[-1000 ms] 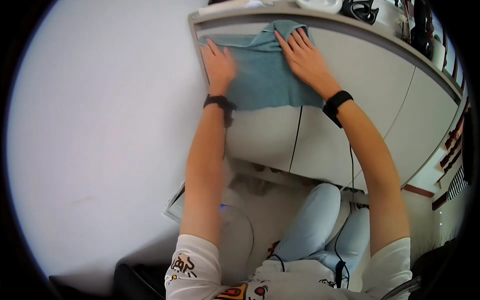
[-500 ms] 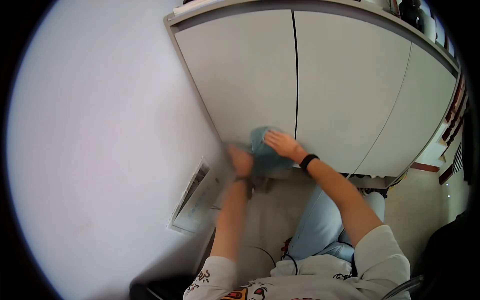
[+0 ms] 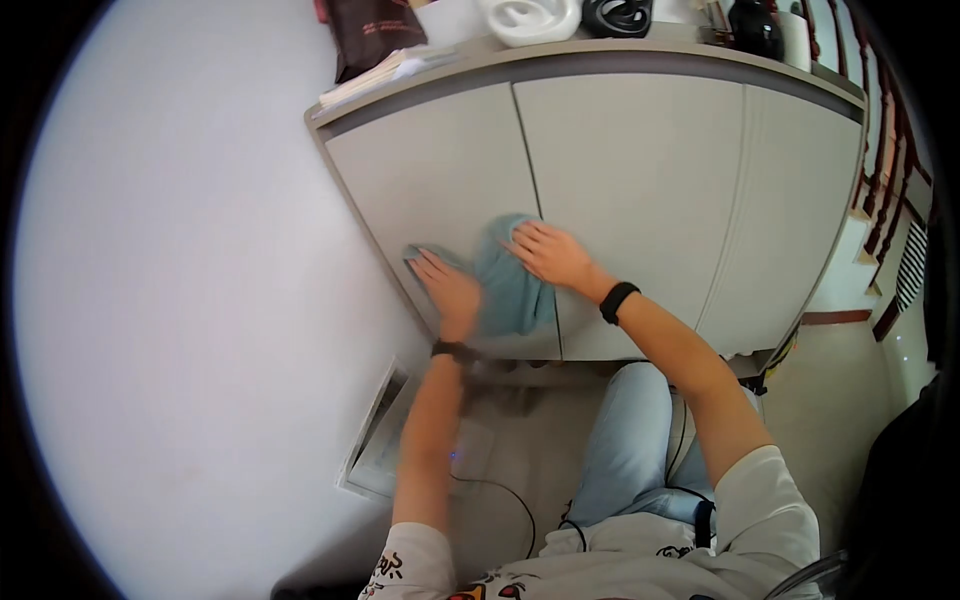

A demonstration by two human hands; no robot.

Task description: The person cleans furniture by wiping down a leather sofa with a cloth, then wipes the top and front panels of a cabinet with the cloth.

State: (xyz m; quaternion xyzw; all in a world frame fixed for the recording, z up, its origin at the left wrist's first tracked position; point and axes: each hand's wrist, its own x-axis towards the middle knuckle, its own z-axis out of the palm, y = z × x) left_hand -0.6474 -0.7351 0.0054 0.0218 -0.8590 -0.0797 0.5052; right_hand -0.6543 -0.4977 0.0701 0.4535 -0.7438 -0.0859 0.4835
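Observation:
A blue-green cloth (image 3: 515,300) lies spread against the pale left door (image 3: 430,170) of a cabinet, low down by the gap between two doors. My right hand (image 3: 552,255) presses the cloth's upper right part to the door, fingers laid along it. Near the door's left edge, my left hand (image 3: 450,292), a little blurred, holds another part of the same cloth against the surface. Its palm side is hidden. A dark band is on each wrist.
The cabinet top (image 3: 470,52) carries papers, a dark bag (image 3: 375,35), a white ornament (image 3: 530,18) and a black one (image 3: 617,15). A white wall (image 3: 200,250) stands close on the left. A framed wall recess (image 3: 370,440) and a cable (image 3: 505,490) are below.
The view has tilted up, showing more of the cabinet top. My left hand has moved up and left along the door, and the cloth is spread wider between my hands.

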